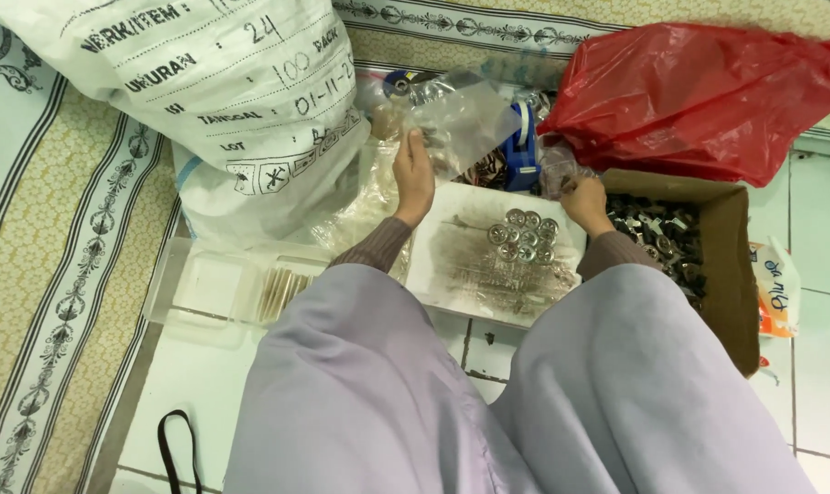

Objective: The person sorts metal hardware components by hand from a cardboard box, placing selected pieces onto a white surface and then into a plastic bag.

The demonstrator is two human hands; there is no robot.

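Holding clear bag (459,123), left hand (414,179) | right hand (586,203) grip unclear, at tray (452,240) edge

View: one head camera, worn by the person.
Direction: looks steeply down and forward over the lap (488,393) to the floor ahead.
Nearness: close; the knees fill the lower frame, and the hands sit mid-frame at arm's reach.
Top edge: white sack (223,82) and red bag (699,91), cut off by the frame.
Sides: carpet (58,274) on the left, tiles (822,274) on the right.
Shared ground: none, as there is a single view.
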